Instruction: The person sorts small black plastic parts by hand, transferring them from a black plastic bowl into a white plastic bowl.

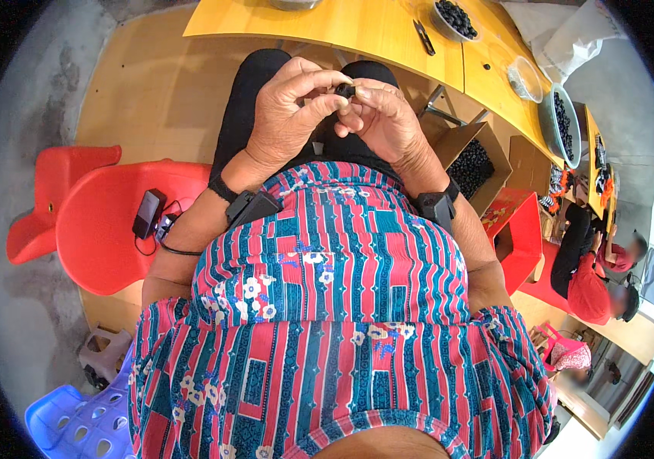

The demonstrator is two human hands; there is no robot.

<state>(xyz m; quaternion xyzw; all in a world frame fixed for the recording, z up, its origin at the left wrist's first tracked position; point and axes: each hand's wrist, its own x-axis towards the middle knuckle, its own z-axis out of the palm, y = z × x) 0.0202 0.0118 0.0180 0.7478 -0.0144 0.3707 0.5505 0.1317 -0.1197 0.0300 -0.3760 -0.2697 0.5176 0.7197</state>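
Note:
Above my lap, a small black rounded piece [345, 91] is pinched between the fingertips of both hands. My left hand [290, 111] grips it with thumb and forefinger from the left. From the other side, the thumb and fingers of my right hand [386, 122] close on it. The fingers partly cover the piece, so its exact kind cannot be made out. To the right of my knees, an open cardboard box [504, 153] holds many similar black pieces [471, 167].
On the yellow table [373, 27] ahead are a bowl of black pieces [455, 18], a black slim tool [423, 37], a clear tub [524, 79] and a basin [553, 138]. A red chair [105, 229] with a phone [148, 213] stands left. Other people sit far right.

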